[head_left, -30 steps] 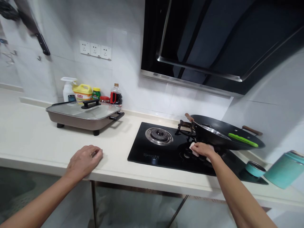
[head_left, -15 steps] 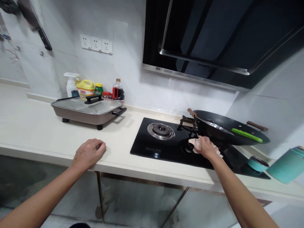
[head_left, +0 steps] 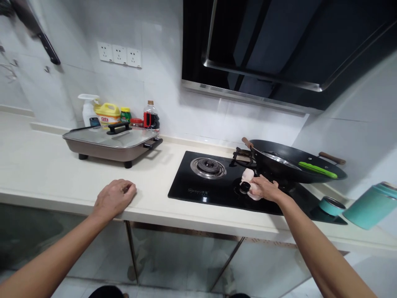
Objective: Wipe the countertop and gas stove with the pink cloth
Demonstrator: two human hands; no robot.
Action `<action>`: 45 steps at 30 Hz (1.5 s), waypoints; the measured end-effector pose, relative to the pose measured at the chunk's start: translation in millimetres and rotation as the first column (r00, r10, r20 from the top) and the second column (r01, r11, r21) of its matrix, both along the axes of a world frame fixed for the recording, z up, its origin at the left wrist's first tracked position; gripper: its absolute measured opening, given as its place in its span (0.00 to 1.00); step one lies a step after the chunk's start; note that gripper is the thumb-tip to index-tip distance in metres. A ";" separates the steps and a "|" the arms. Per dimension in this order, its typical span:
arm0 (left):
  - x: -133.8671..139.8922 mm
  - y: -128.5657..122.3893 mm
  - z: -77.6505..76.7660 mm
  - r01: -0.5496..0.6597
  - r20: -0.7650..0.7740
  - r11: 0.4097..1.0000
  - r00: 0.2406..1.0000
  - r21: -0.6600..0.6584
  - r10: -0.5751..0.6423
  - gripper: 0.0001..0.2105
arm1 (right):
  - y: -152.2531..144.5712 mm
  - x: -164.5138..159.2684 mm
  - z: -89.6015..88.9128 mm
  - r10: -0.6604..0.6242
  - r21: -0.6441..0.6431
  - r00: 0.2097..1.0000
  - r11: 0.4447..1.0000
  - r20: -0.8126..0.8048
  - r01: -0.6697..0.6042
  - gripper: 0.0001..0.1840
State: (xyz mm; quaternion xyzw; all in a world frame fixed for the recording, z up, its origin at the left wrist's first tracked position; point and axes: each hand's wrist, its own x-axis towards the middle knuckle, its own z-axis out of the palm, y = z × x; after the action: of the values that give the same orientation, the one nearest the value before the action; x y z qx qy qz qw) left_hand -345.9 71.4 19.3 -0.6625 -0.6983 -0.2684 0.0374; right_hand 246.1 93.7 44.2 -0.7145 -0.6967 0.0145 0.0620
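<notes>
One pale cloth (head_left: 248, 175), right of frame centre, is gripped in the right hand (head_left: 266, 188) beside a black knob (head_left: 245, 187). The left hand (head_left: 114, 196), left of centre, rests half-curled on the counter (head_left: 56, 182) (whether around anything, I cannot tell).

A yellow jug (head_left: 107, 115) stands behind a brown pan (head_left: 104, 152) (glass lid (head_left: 93, 137) on), below wall sockets (head_left: 119, 54)

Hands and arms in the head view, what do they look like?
The left hand and right hand wear no gloves, and no watch or bracelet shows. The left forearm and right forearm are bare, with no sleeve in view. Any rings: I can't tell.
</notes>
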 end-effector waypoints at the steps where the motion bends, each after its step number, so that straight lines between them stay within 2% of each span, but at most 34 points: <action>1: 0.0 -0.2 0.3 0.000 0.001 1.000 1.000 -0.002 0.000 0.16 | -0.6 -0.6 0.4 0.010 0.006 1.000 1.000 0.001 -0.010 0.19; 8: -3.5 4.5 -6.4 0.003 0.007 0.997 1.000 0.074 -0.003 0.15 | -5.8 -5.2 -0.3 0.082 0.053 0.996 0.995 0.046 -0.084 0.15; 12: -3.3 5.1 -8.7 0.014 -0.037 0.996 0.999 0.092 -0.011 0.18 | -10.9 3.2 0.2 0.080 0.033 0.997 0.996 0.020 -0.081 0.22; 15: -2.9 3.8 -9.1 0.044 -0.052 0.993 0.998 0.109 -0.038 0.18 | -8.7 7.9 4.0 0.077 -0.048 0.997 0.996 -0.011 -0.078 0.29; 18: -2.6 2.2 -9.2 0.048 -0.045 0.992 0.998 0.119 -0.043 0.18 | 1.2 8.0 8.4 0.077 -0.117 0.996 0.990 -0.040 -0.081 0.33; 24: -2.4 -0.1 -10.3 0.057 -0.025 0.990 0.998 0.128 -0.055 0.16 | 28.7 8.5 15.0 0.067 -0.173 0.995 0.982 -0.076 -0.079 0.39; 29: -5.5 1.4 -14.3 0.059 -0.010 0.990 0.998 0.130 -0.059 0.16 | 64.6 1.1 20.3 0.018 -0.222 0.996 0.974 -0.090 -0.038 0.41; 34: -4.3 -0.7 -12.1 0.038 0.032 0.992 0.999 0.122 -0.042 0.17 | 100.4 -25.8 21.4 0.022 -0.203 0.996 0.978 -0.088 -0.039 0.36; 37: -0.8 -2.8 -9.1 0.031 0.025 0.992 0.999 0.125 -0.034 0.16 | 103.2 -53.9 20.5 0.079 -0.175 0.994 0.980 -0.071 -0.090 0.25; 40: 2.0 -3.7 -8.1 0.006 0.015 0.993 1.000 0.121 -0.008 0.15 | 88.2 -87.3 18.8 0.194 -0.106 0.980 0.975 -0.031 -0.197 0.19; 45: 2.2 -2.6 -9.9 0.031 -0.049 0.992 0.998 0.120 -0.026 0.16 | 42.8 -145.3 14.3 0.346 -0.030 0.938 0.938 0.024 -0.345 0.19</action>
State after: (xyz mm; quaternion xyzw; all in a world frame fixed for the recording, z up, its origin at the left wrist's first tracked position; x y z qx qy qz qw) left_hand -343.7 68.8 9.4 -0.6751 -0.6701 -0.2949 0.0902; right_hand 100.8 136.5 58.5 -0.5820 -0.8119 0.0237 0.0395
